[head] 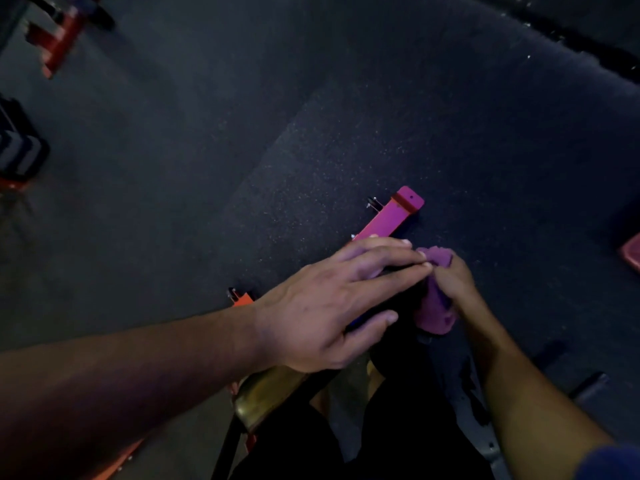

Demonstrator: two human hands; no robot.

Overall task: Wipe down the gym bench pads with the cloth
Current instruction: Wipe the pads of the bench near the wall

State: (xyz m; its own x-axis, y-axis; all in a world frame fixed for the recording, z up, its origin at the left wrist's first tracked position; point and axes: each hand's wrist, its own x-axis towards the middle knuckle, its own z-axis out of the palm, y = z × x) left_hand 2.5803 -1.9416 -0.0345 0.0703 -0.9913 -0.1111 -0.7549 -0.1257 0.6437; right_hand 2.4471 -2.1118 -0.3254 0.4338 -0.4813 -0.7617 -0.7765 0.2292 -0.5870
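A bunched purple cloth [435,299] sits low and right of centre, gripped by my right hand [450,277], whose fingers curl round it. My left hand [332,303] lies flat with its fingers straight across the end of a dark bench pad [398,368], fingertips almost touching the cloth. The pad is black and mostly hidden beneath both hands and forearms. The bench's red base bar [391,216] runs out over the floor beyond my hands.
Dark speckled rubber flooring [311,133] fills most of the view. Red gym frames stand at the top left [59,39] and left edge [17,154]. A red object [632,252] shows at the right edge. A brass-coloured part [266,396] lies under my left wrist.
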